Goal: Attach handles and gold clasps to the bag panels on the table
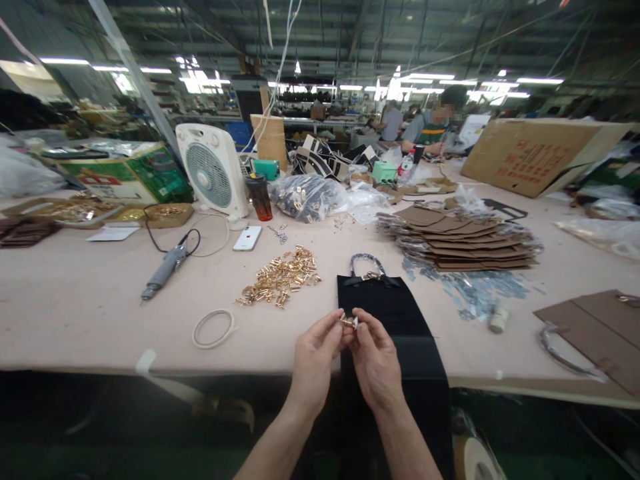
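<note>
My left hand (314, 357) and my right hand (375, 357) meet at the table's front edge, fingertips pinched together on a small gold metal fitting (349, 321). They hover over the near end of a black bag (395, 327) that lies flat and hangs over the table edge. The bag's handle (367, 265) with gold hardware points away from me. A heap of similar gold fittings (281, 276) lies just left of the bag.
A ring of tape (214, 328), an electric screwdriver (164, 268), a phone (247, 237), a cup (260, 197) and a fan (213, 170) stand to the left. Stacked brown pieces (460, 237) and silver parts (475, 288) lie right. Another person (430, 130) works at the far end.
</note>
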`<action>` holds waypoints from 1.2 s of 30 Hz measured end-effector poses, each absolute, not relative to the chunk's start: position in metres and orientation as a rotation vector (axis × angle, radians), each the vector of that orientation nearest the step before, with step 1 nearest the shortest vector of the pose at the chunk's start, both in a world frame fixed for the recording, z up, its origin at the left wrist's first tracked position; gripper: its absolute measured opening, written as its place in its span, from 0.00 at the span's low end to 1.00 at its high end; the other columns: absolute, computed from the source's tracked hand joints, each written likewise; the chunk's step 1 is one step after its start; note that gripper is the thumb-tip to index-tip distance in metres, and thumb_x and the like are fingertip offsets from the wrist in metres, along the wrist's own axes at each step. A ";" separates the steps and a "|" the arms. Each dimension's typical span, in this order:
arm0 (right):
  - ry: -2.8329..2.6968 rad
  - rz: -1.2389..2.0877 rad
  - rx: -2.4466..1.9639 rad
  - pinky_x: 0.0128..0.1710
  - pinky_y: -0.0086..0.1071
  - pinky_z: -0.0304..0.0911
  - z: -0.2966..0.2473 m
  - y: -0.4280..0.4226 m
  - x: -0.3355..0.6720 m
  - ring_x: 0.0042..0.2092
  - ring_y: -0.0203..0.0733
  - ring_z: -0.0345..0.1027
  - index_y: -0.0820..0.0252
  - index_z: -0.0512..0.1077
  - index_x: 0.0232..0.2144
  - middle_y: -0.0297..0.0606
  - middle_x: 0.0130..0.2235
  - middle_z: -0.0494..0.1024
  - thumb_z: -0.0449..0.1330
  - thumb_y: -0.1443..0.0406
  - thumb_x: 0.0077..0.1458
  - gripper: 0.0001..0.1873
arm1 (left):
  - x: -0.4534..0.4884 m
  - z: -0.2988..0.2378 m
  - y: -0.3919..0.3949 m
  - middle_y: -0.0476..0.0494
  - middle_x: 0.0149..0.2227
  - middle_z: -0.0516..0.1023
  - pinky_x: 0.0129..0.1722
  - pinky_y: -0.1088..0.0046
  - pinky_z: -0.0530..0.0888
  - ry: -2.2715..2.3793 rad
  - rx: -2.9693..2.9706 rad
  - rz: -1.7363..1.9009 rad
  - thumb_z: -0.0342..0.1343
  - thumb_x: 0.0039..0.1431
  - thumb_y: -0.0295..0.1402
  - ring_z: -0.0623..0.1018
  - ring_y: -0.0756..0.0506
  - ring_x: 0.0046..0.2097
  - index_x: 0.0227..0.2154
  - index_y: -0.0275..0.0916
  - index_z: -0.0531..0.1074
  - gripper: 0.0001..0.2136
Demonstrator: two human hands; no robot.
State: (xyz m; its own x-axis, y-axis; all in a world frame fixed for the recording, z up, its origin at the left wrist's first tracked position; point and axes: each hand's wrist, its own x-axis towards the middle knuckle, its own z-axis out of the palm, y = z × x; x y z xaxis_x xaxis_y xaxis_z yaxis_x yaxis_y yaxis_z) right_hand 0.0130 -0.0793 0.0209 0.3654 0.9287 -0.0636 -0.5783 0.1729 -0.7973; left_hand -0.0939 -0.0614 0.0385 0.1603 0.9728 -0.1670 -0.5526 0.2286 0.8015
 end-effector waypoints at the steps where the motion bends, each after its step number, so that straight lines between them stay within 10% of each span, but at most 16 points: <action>1: -0.626 1.030 -0.933 0.50 0.36 0.73 0.021 -0.080 0.017 0.49 0.42 0.75 0.52 0.83 0.42 0.38 0.48 0.81 0.72 0.59 0.56 0.11 | -0.094 0.041 -0.062 0.37 0.48 0.85 0.55 0.62 0.80 0.778 0.644 1.199 0.71 0.55 0.38 0.85 0.41 0.47 0.50 0.36 0.82 0.20; 10: -1.160 0.625 -1.187 0.48 0.39 0.72 0.039 -0.092 0.045 0.45 0.47 0.76 0.48 0.85 0.43 0.40 0.43 0.83 0.69 0.62 0.60 0.09 | -0.095 0.044 -0.072 0.37 0.45 0.85 0.50 0.65 0.82 0.848 0.704 1.127 0.71 0.55 0.40 0.84 0.45 0.41 0.51 0.36 0.81 0.22; 24: -0.344 1.385 -0.795 0.34 0.24 0.71 0.030 -0.099 0.028 0.31 0.32 0.69 0.58 0.82 0.35 0.35 0.34 0.81 0.78 0.59 0.49 0.13 | -0.092 0.045 -0.081 0.42 0.50 0.79 0.48 0.67 0.83 0.913 1.455 1.310 0.60 0.67 0.34 0.82 0.44 0.47 0.60 0.49 0.72 0.19; 36: -0.676 0.954 -1.124 0.46 0.33 0.72 0.015 -0.114 0.030 0.45 0.41 0.75 0.51 0.80 0.48 0.38 0.47 0.81 0.72 0.55 0.56 0.18 | -0.106 0.045 -0.079 0.46 0.42 0.84 0.49 0.71 0.79 0.927 1.615 1.316 0.59 0.68 0.32 0.82 0.45 0.46 0.41 0.45 0.82 0.06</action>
